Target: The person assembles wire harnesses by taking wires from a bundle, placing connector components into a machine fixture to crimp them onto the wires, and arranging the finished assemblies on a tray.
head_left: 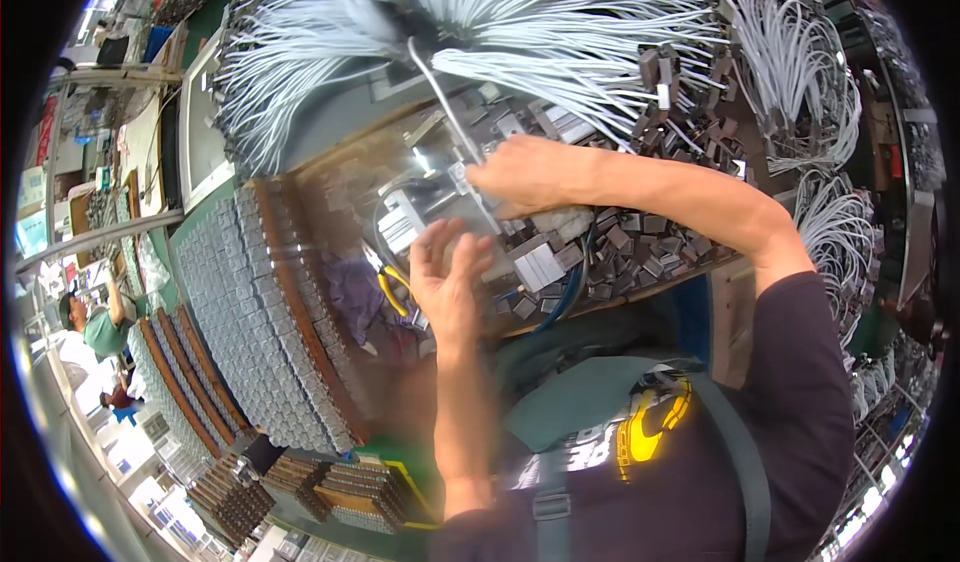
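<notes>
While the right hand point(525, 175) is gripping a white cable point(441, 94), the left hand point(450, 272) is hovering just below it, so here's my take. The cable is running down from the big bundle point(560, 22) past the table's point(325, 202) far edge, and its lower part is ending up under the right fist, over the middle of the table. Those right fingers are curling in tight, seemingly around the cable, though the tips are hiding from view. The left is blurring a bit, but its thumb and fingers are sitting loosely apart, and I'm seeing nothing between them.

For a clean job, I'd be pinching near the cable's end and steadying it with the left, without tugging on the bundle.

Posewise, the right arm is reaching in from the right with a bent elbow, wrist fairly level; the left forearm is coming almost straight up from the near edge. The pliers point(393, 284) are lying toward the left edge, and loose grey blocks point(655, 262) are crowding the right end.
</notes>
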`<state>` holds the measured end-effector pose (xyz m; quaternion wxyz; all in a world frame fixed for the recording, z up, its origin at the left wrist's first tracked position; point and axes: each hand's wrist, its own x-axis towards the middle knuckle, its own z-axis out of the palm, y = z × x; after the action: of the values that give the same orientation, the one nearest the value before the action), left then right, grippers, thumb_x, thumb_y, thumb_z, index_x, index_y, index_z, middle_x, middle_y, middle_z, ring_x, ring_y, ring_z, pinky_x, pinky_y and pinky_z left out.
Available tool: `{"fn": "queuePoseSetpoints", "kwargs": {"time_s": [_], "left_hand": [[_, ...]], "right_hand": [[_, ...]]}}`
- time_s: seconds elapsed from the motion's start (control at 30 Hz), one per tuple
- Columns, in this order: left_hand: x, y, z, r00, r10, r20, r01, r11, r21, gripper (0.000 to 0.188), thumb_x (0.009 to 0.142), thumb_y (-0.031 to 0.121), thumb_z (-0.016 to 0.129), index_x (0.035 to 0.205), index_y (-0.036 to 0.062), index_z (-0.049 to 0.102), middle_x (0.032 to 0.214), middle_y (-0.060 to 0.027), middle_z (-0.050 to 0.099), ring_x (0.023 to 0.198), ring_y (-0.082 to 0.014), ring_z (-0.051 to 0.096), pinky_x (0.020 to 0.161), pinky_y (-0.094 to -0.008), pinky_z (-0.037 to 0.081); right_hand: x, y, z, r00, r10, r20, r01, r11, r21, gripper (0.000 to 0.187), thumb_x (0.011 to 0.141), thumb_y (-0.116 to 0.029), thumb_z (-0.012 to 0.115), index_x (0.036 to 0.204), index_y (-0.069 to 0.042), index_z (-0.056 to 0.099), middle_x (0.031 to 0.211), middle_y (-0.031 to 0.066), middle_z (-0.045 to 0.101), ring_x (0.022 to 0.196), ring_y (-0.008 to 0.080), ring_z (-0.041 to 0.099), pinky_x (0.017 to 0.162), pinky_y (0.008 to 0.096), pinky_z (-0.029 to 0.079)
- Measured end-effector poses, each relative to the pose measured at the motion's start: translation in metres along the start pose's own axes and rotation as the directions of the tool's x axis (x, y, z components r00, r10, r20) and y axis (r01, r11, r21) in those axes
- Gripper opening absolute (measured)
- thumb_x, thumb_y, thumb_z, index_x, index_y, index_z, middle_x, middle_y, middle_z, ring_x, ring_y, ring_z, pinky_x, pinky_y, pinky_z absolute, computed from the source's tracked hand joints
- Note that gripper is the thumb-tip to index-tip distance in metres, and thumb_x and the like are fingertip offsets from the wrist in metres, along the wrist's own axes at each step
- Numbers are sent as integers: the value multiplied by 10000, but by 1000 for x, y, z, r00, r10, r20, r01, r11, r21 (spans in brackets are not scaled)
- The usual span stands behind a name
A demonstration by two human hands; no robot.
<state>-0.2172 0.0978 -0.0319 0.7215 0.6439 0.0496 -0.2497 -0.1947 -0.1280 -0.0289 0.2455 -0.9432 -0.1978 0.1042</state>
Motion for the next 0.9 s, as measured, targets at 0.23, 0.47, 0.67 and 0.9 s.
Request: {"fn": "queuePoseSetpoints", "kwargs": {"time_s": [0.23, 0.47, 0.67, 0.9], "left_hand": [[1, -6, 8, 997, 74, 20, -74, 997, -4, 394, 977, 112, 712, 1319, 29, 534, 1318, -159, 626, 1013, -254, 722, 804, -324, 615], [0, 15, -4, 993, 120, 17, -120, 993, 15, 340, 957, 63, 714, 1265, 15, 578, 1263, -133, 654, 992, -248, 719, 786, -328, 597], [-8, 36, 0, 988, 127, 83, -132, 990, 59, 292, 953, 48, 708, 1223, 4, 606, 1201, -122, 678, 975, -221, 721, 779, -314, 589], [-26, 90, -64, 958, 244, -150, -203, 947, 250, 244, 956, 25, 693, 1190, 5, 626, 1157, -116, 710, 949, -177, 726, 777, -261, 589]], "right_hand": [[-8, 3, -4, 995, 82, -48, -84, 996, -35, 458, 809, -298, 804, 1059, 0, 562, 781, 181, 711, 799, 384, 731, 711, 475, 569], [-54, 18, -56, 770, 403, -495, -620, 656, -430, 430, 845, -135, 693, 1240, 8, 599, 824, 98, 730, 754, 235, 752, 614, 358, 575], [-55, 43, -66, 851, 419, -317, -513, 792, -331, 279, 801, -159, 699, 1040, -17, 722, 850, 168, 735, 846, 282, 753, 747, 418, 577], [-58, 33, -85, 846, 528, 76, -482, 695, 533, 396, 800, -113, 674, 1144, 81, 700, 832, 188, 711, 746, 218, 705, 697, 343, 557]]}}
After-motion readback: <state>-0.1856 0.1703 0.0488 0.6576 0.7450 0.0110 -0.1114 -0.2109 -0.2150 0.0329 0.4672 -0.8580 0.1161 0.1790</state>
